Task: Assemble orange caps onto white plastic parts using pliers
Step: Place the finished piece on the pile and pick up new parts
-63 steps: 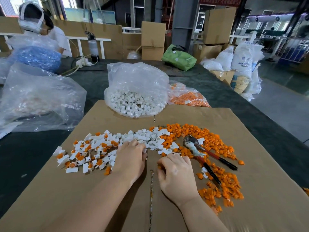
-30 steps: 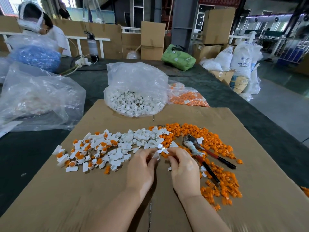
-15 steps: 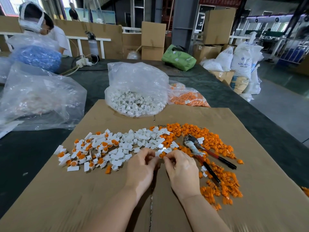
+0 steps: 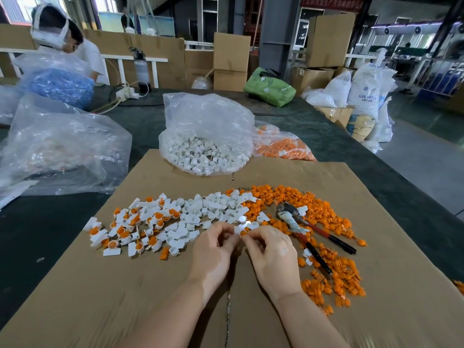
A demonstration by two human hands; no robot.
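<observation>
- Left hand (image 4: pixel 213 249) and right hand (image 4: pixel 272 252) meet at the fingertips over the cardboard sheet (image 4: pixel 125 297) on the table (image 4: pixel 364 156).
- Left hand pinches a small white part (image 4: pixel 237 230); right hand pinches an orange cap (image 4: pixel 243 233) against it.
- Loose white parts (image 4: pixel 213 207) lie just beyond the hands; capped ones (image 4: pixel 135 222) lie to the left.
- Orange caps (image 4: pixel 326 214) spread to the right, around the red-handled pliers (image 4: pixel 311 228), which lie untouched.
- Two clear bags behind: white pieces (image 4: pixel 206 156), orange pieces (image 4: pixel 283 146).
</observation>
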